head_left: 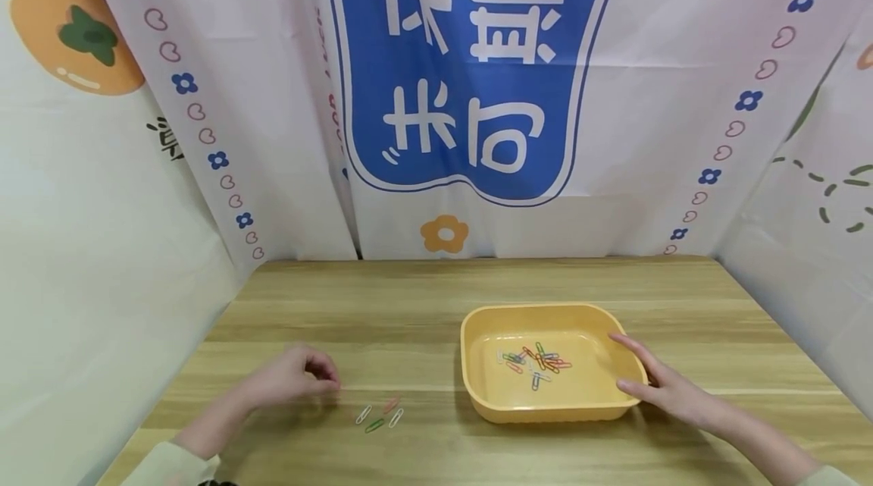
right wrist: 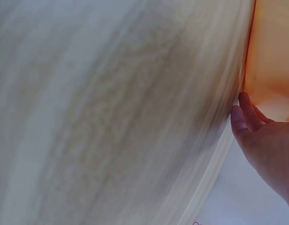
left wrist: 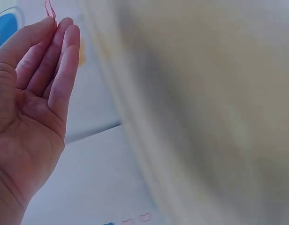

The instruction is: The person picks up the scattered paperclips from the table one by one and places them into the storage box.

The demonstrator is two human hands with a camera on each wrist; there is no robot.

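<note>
My left hand is at the left over the table, thumb and fingertips together. In the left wrist view they pinch a pink paper clip, its wire loop sticking out past the fingertips. Just to the right of that hand lie several loose paper clips, among them a green one, a pink one and a white one. With thumb and forefinger over the rim, my right hand holds the right side of a yellow plastic bin. Inside it, mixed coloured paper clips lie in a loose pile.
The wood-grain table carries the bin right of centre. Printed cloth hangs behind its back edge, and pale cloth walls enclose both sides.
</note>
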